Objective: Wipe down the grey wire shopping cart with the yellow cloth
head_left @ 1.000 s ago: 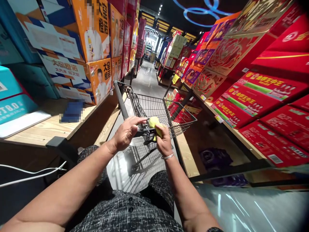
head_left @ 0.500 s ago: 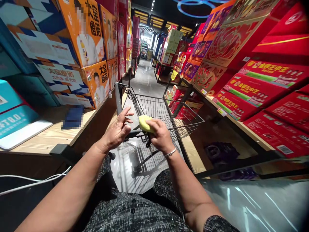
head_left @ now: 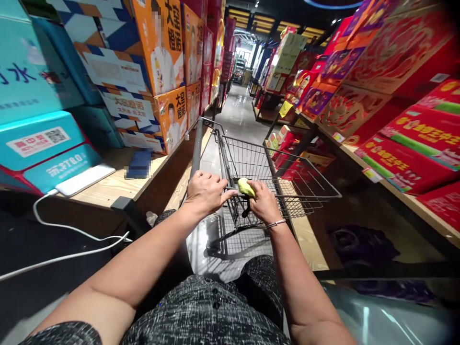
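My left hand is closed over the grey handle of a shopping cart, knuckles up and thumb stretched to the right. My right hand, with a thin bracelet at its wrist, grips a soft yellow cloth or sponge; its exact kind cannot be made out. The yellow thing is over the near side of the cart's wire basket, close to my left thumb. The handle's lower part is hidden behind my left hand.
To the left, a wooden shelf bears stacked orange drink boxes, a turquoise box, a white flat device with a cable, and a dark blue item. Red gift boxes line the right shelf. A tiled aisle runs ahead.
My left hand has gone from hovering with loose fingers to closing on the cart handle. My right hand still holds the yellow thing. The whole view has shifted, with the scene lying farther right.
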`<state>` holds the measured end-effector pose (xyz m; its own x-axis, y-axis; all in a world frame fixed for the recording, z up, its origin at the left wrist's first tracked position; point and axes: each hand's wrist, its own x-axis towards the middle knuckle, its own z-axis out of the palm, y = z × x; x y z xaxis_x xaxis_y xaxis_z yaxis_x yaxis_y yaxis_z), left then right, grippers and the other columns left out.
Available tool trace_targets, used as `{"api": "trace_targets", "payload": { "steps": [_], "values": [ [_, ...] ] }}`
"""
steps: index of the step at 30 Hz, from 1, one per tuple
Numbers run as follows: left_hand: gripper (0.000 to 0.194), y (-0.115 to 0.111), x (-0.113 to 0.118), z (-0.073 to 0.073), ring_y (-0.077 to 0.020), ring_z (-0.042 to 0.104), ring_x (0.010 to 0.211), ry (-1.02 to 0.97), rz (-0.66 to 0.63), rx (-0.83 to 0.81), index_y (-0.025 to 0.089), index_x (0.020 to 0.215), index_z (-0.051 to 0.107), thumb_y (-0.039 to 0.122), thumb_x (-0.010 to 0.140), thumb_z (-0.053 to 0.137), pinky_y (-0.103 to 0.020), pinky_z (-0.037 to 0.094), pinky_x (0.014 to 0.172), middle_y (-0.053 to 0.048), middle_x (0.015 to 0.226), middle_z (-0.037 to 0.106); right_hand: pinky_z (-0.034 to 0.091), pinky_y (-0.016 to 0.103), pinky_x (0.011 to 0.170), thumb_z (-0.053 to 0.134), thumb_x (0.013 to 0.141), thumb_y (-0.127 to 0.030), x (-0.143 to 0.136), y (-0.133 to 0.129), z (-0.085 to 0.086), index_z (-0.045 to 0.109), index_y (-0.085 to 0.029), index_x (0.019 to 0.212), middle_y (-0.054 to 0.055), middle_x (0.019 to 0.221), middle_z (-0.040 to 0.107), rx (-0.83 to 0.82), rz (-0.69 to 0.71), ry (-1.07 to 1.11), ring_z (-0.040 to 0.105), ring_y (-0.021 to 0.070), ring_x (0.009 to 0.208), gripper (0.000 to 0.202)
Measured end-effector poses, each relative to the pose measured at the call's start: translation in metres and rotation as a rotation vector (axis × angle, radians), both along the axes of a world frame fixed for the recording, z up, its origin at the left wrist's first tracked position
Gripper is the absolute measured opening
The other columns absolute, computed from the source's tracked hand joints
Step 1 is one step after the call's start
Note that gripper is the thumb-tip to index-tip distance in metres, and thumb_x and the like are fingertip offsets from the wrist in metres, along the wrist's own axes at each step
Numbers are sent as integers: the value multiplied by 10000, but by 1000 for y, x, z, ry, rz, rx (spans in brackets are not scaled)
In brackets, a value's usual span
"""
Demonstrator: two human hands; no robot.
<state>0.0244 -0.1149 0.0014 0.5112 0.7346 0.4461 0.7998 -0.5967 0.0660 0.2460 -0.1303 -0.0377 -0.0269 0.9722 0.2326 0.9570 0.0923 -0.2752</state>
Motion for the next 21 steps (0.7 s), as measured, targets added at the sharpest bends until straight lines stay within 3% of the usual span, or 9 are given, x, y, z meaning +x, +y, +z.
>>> {"api": "trace_targets", "payload": {
  "steps": [4, 9, 13, 21],
  "values": [
    [598, 25, -17, -2, -293, 613, 945, -64, 53, 17, 294, 984, 782, 719, 964, 361, -522, 333, 932, -91, 916, 749, 439, 397, 904, 497, 805, -150, -17, 10, -3, 544, -231, 1385, 117, 1241, 573, 16, -31, -20, 555, 266, 1023, 587],
    [381, 59, -37, -7, -298, 538, 1128, -168, 69, 40, 384, 959, 793, 652, 942, 521, -582, 186, 1104, -30, 1057, 746, 447, 431, 892, 509, 824, -189, -45, 27, -2, 505, -226, 1415, 137, 1242, 555, 9, -42, -36, 558, 280, 998, 592],
    [229, 82, -48, -13, -309, 444, 1270, -270, 92, -46, 372, 980, 796, 503, 944, 612, -613, 123, 1157, -19, 1224, 684, 465, 421, 873, 533, 837, -205, -64, 41, 2, 466, -214, 1443, 149, 1250, 542, -24, -20, -47, 577, 278, 991, 610],
    [200, 114, -63, -17, -338, 266, 1446, -294, 76, -102, 359, 1048, 775, 374, 941, 607, -676, -59, 1205, -4, 1402, 553, 491, 364, 838, 548, 848, -203, -89, 59, 5, 426, -219, 1465, 135, 1269, 524, -55, -26, -75, 608, 247, 972, 629]
  ]
}}
